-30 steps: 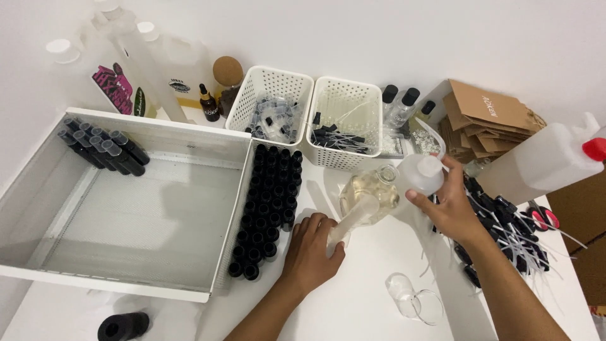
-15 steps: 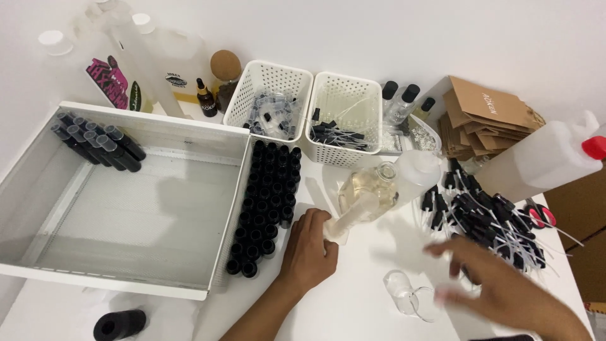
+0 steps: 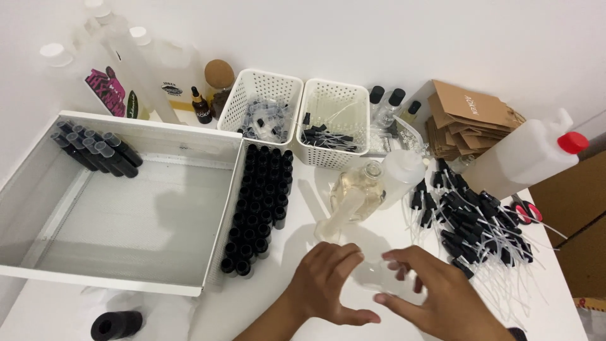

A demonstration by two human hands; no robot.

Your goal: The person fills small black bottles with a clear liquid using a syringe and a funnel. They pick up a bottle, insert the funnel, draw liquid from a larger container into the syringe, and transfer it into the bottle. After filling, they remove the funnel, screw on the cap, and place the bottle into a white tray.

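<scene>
Both hands were low on the white table [image 3: 189, 316], close together with fingertips nearly meeting. The left hand [image 3: 328, 284] and right hand [image 3: 435, 297] were curled loosely around a small clear item [image 3: 379, 275], blurred; whether either actually gripped it could not be told.

Just beyond the hands stood a glass flask [image 3: 356, 192] holding pale yellow liquid, with a white squeeze bottle [image 3: 401, 173] touching its right side. Right of the hands lay a loose pile of black pump tops [image 3: 473, 221] with clear tubes. Left of the hands, rows of black vials [image 3: 259, 208] stood against the wall of a white tray [image 3: 132, 215]; the tray held a short row of capped vials [image 3: 95, 148] in its far corner. Farther off, two white baskets [image 3: 297, 113] held small clear and black parts.
</scene>
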